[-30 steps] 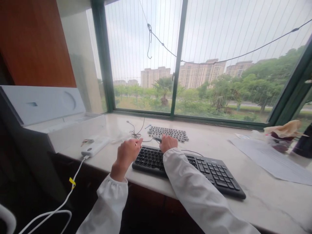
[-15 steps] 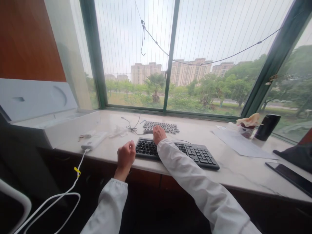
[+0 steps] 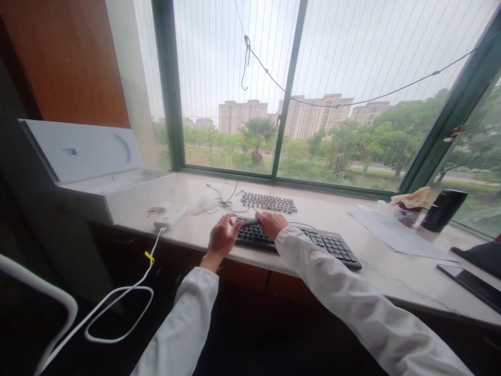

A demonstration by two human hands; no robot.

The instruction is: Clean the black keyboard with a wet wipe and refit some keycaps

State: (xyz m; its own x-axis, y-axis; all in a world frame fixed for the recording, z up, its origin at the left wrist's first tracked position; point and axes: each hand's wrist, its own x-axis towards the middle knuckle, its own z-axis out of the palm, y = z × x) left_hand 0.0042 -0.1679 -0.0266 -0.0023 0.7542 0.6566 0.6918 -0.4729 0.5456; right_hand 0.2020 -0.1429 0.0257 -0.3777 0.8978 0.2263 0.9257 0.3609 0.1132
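A black full-size keyboard (image 3: pixel 334 246) lies along the front of the counter, with a dense block of keys at its left and a number pad at its right. At its left end is my left hand (image 3: pixel 223 236), thumb and forefinger apart and curved beside the rear left corner. My right hand (image 3: pixel 273 225) rests over the rear middle of the keys with fingers bent inward. Its fingertips are closed, and what they hold is too small or hidden to make out. Behind the keyboard, small grey keycaps (image 3: pixel 269 202) stand in neat rows.
A thin dark cable (image 3: pixel 224 201) coils at the back. On the left are a white power strip (image 3: pixel 171 215) and an open white box (image 3: pixel 136 196). Paper (image 3: pixel 399 232), a black cylinder (image 3: pixel 444 210) and a phone (image 3: pixel 472 284) lie on the right. A window stands behind.
My left hand has moved to the keyboard's left end and its fingers have parted. My right hand has shifted slightly toward me over the keys. The view has turned a little left.
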